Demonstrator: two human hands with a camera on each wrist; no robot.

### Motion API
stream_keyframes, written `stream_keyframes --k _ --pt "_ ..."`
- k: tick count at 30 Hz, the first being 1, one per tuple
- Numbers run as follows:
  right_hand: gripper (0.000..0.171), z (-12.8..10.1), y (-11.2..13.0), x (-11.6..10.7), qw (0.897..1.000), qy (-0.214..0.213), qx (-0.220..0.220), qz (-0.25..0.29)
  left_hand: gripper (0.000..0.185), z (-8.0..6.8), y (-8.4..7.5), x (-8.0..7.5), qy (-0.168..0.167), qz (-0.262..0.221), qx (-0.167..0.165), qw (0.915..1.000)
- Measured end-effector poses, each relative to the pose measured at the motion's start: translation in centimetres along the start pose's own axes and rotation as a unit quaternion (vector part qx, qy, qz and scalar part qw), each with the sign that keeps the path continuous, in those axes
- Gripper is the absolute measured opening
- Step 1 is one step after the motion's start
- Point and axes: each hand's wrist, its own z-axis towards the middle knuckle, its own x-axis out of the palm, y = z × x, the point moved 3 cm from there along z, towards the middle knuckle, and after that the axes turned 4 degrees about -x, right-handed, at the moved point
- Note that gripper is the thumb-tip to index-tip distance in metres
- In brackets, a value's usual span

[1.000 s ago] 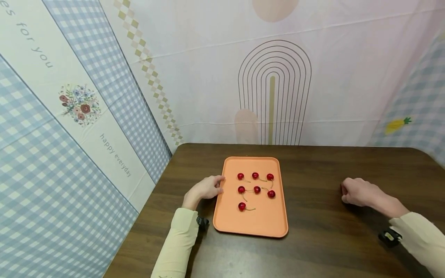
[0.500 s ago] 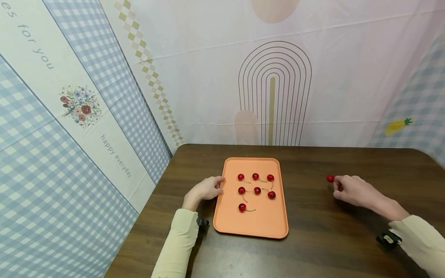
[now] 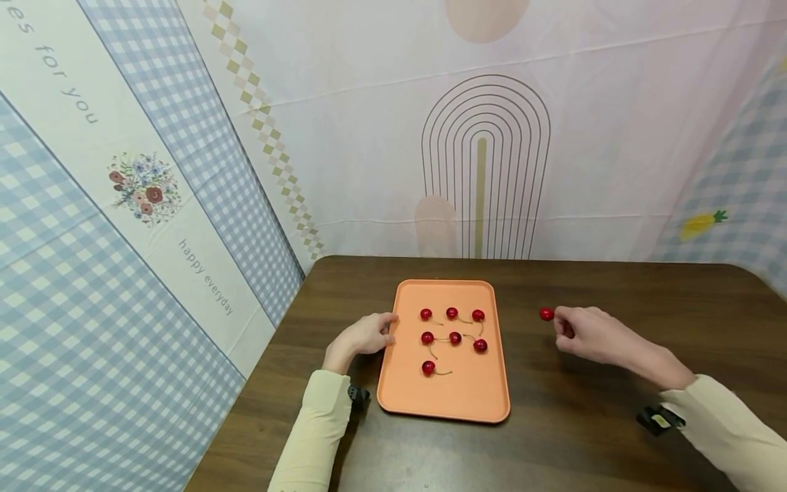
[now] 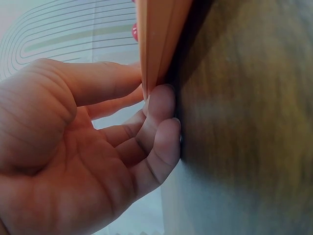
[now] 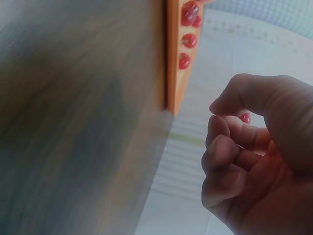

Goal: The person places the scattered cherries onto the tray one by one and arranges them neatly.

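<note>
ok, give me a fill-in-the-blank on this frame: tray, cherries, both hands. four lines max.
1. The flat orange plastic tray holds ____ small red cherries.
2. The right hand pinches one more red cherry above the dark wooden table, on the tray's ____ side.
3. The left hand touches the tray's ____ edge.
4. The front row on the tray has ____ cherry.

Missing words: seven; right; left; one

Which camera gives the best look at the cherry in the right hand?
The head view: the cherry shows whole at the right hand's fingertips. The right wrist view shows only a red sliver behind fingers; the left wrist view misses it.
</note>
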Motion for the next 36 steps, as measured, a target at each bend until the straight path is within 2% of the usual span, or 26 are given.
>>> stream_keyframes --k 10,21,28,32,36 --pt "0.016 2.0 3.2 1.2 0.998 0.025 -0.029 0.041 0.052 -0.1 0.0 -0.1 0.002 -0.005 -0.004 1.0" --pt "0.017 3.6 6.8 4.2 0.992 0.052 -0.078 0.083 0.052 -0.1 -0.2 -0.1 0.006 0.0 -0.009 0.9999" --pt "0.021 4.1 7.8 5.9 0.988 0.051 -0.108 0.097 0.051 -0.1 -0.3 -0.2 0.008 0.001 -0.006 0.9999" --pt "0.02 4.4 7.9 6.7 0.987 0.054 -0.107 0.107 0.051 -0.1 -0.2 -0.2 0.01 -0.003 -0.008 0.9999" --pt "0.017 4.6 7.9 7.3 0.986 0.075 -0.104 0.109 0.051 -0.1 -0.2 -0.2 0.011 -0.007 -0.012 0.9998"
